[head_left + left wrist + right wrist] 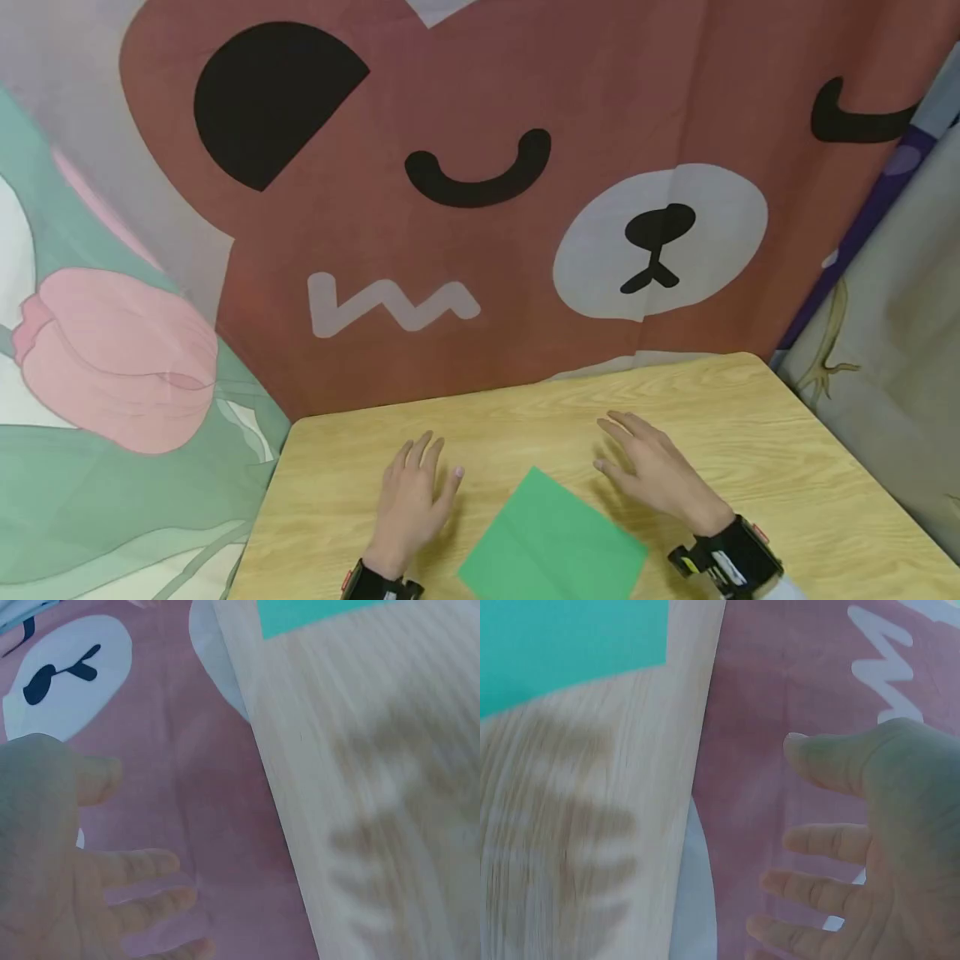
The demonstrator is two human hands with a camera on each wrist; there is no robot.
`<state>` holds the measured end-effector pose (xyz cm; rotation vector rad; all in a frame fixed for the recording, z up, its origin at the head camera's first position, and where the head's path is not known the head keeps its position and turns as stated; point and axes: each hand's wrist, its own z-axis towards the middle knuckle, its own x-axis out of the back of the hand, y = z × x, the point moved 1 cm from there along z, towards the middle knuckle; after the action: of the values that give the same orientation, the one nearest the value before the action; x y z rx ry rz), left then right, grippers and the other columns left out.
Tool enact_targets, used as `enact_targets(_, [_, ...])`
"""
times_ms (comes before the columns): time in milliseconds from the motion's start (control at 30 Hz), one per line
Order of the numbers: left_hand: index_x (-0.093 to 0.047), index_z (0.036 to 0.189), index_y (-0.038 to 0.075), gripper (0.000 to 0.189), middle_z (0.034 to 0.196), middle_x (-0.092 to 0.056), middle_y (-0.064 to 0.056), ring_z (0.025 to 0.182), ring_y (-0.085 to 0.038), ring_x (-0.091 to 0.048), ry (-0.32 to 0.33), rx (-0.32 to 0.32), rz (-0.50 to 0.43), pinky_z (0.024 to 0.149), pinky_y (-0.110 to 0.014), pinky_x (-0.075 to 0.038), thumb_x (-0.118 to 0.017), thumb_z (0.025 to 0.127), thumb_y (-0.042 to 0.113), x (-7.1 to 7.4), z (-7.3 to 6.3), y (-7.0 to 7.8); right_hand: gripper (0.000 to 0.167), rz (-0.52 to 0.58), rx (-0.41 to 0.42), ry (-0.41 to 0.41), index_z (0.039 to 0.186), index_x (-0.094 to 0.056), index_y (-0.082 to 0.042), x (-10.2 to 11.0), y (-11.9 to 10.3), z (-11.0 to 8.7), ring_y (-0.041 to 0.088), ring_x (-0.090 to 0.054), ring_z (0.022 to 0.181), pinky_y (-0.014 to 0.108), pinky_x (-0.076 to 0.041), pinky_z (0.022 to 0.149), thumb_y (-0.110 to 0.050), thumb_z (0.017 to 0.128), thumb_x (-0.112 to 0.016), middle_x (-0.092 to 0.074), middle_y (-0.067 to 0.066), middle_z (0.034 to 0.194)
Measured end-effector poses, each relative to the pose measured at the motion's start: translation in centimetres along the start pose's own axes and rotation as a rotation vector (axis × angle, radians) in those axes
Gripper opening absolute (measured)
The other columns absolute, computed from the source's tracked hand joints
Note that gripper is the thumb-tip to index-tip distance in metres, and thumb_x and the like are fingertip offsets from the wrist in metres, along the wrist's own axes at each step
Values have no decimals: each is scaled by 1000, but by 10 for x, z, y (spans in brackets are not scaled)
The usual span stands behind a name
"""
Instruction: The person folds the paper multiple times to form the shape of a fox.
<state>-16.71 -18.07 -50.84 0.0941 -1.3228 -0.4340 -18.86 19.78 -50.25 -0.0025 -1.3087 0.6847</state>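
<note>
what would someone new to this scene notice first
Probably the huge brown bear face behind the table. Next, the bright green sheet near the bottom of the head view, with the left hand and right hand on either side, neither touching it.

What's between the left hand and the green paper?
Only bare wood tabletop between the left hand and the green paper, no object; the head view shows it.

A green sheet (pixel 555 542) lies flat on the light wood-grain table (pixel 517 429).
</note>
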Motion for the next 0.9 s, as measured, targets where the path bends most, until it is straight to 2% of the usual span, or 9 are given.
enact_targets(133, [-60, 149, 6, 59, 157, -54, -20, 142, -50, -50, 8, -25, -22, 113, -69, -44, -53, 110, 49, -3, -7, 9, 56, 96, -5, -47, 149, -59, -4, -8, -7, 5, 46, -60, 132, 65, -54, 103, -32, 103, -74, -59, 22, 148])
enact_targets(333, [-67, 141, 7, 51, 147, -63, -14, 132, -42, -58, 31, -61, -63, 106, -62, -50, -56, 109, 47, -3, -16, 27, 51, 200, -4, -111, 150, -59, -8, -14, -13, 8, 34, -63, 126, 54, -57, 101, -30, 104, -71, -63, 10, 138])
enact_targets(667, [-69, 138, 11, 48, 144, -64, -9, 128, -33, -60, 53, -129, -58, 102, -56, -53, -55, 110, 46, -8, -27, 51, 48, 183, 59, -136, 145, -63, -8, -28, -29, 7, 24, -64, 116, 45, -57, 92, -32, 104, -72, -63, 3, 129])
enact_targets(800, [-68, 139, 12, 47, 144, -64, -8, 128, -31, -60, 24, -160, -51, 101, -55, -54, -55, 110, 47, -11, -32, 59, 46, 169, 79, -151, 143, -64, -8, -36, -38, 8, 21, -62, 116, 45, -56, 90, -28, 103, -74, -63, 6, 130])
enact_targets(900, [-66, 140, 12, 50, 145, -64, -7, 129, -31, -60, -14, -176, -59, 102, -56, -54, -50, 111, 50, -14, -37, 63, 44, 150, 96, -151, 139, -66, -6, -41, -44, 9, 21, -62, 114, 42, -57, 89, -24, 100, -77, -63, 6, 129])
